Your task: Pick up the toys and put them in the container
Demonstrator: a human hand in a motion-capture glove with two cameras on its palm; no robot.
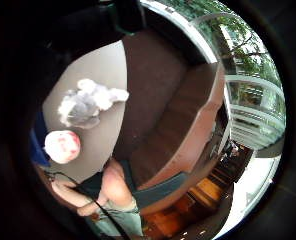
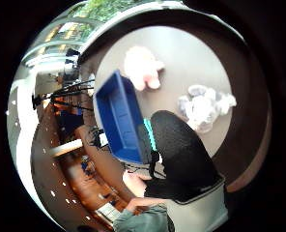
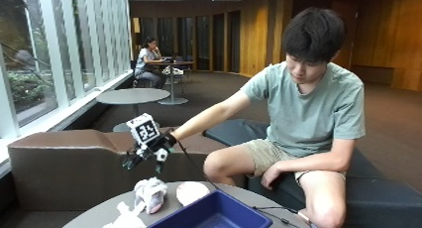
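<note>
The gloved right hand (image 3: 146, 154) hung over the round worktop (image 3: 99, 215), its grip released and holding nothing, above the grey-white plush toy (image 3: 151, 194), with a pink toy (image 3: 191, 192) and blue container (image 3: 214, 214) nearby to its right.

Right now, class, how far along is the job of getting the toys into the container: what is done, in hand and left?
Nothing looks done: what shows of the blue container holds no toy. In hand: nothing; the gloved right hand hovers above the table, fingers extended. Left: the grey-and-white plush toy, the round pink-and-white toy and a white toy near the table's edge all lie on the table.
</note>
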